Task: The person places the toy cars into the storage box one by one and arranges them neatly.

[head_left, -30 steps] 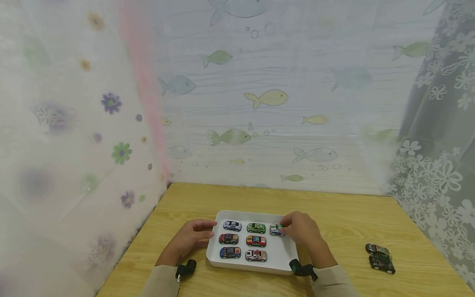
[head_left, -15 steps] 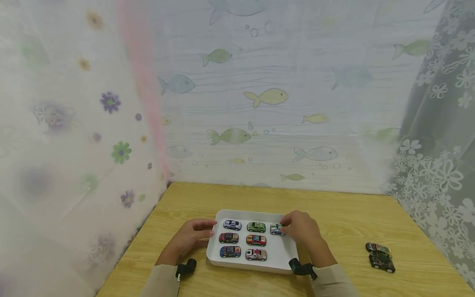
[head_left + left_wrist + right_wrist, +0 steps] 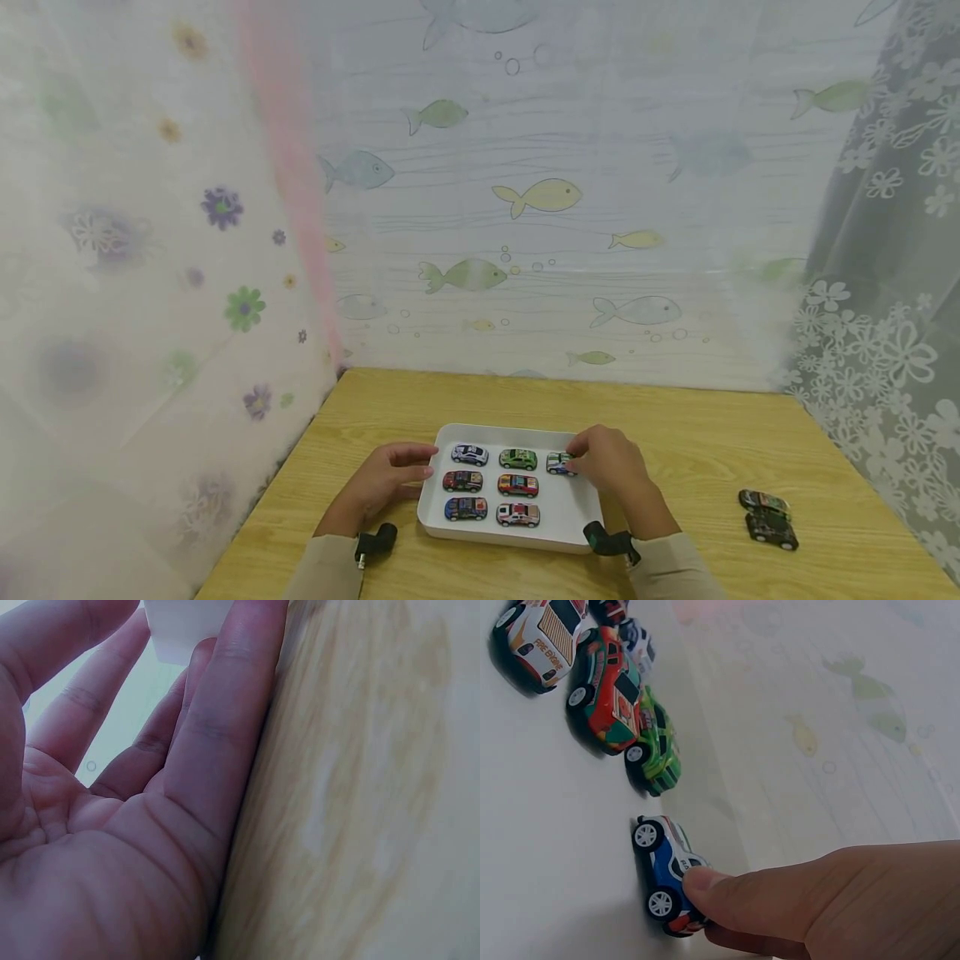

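Observation:
My right hand [image 3: 615, 467] pinches a white, blue and green toy car [image 3: 558, 463] between thumb and fingers. That car stands on its wheels in the far right corner of a white tray [image 3: 566, 512]; the right wrist view shows the thumb [image 3: 727, 892] against its side. Beside the tray's left wall is my left hand [image 3: 378, 479], its fingers extended and the fingertips at the wall. In the left wrist view that hand's lower edge lies along the tabletop [image 3: 337, 787], and a white tray corner [image 3: 184, 626] shows past the fingers.
Several other toy cars stand in two columns in the tray, among them a green car [image 3: 517, 459], a red one [image 3: 517, 486] and a white fire car [image 3: 517, 515]. Two dark toy cars [image 3: 763, 505] [image 3: 772, 531] sit together on the wooden table [image 3: 675, 417] at right. Patterned curtains [image 3: 555, 275] surround it.

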Tool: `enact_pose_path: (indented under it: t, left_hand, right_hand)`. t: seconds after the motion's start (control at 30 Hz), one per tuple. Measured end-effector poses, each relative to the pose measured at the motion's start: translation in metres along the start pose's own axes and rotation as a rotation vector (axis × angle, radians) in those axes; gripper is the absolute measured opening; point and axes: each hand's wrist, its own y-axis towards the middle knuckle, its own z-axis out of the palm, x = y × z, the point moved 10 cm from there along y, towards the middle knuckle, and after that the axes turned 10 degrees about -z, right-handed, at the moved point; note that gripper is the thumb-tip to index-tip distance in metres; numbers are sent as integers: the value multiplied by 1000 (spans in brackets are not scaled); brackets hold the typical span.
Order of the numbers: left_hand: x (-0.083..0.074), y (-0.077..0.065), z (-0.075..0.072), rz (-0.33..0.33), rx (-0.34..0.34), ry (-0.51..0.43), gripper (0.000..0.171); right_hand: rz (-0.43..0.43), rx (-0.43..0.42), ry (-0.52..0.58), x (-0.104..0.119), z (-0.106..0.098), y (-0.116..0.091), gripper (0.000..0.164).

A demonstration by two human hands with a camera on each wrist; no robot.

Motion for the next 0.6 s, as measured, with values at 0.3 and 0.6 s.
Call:
enact_pose_path:
  t: [0.3,0.6]
  left_hand:
    - [-1,1,-2,3,-7,15,53]
    - [-1,1,-1,-3,-10,4,51]
  right_hand:
    - [6,9,16,-1,1,1,15]
    - [28,7,36,-3,3,2,16]
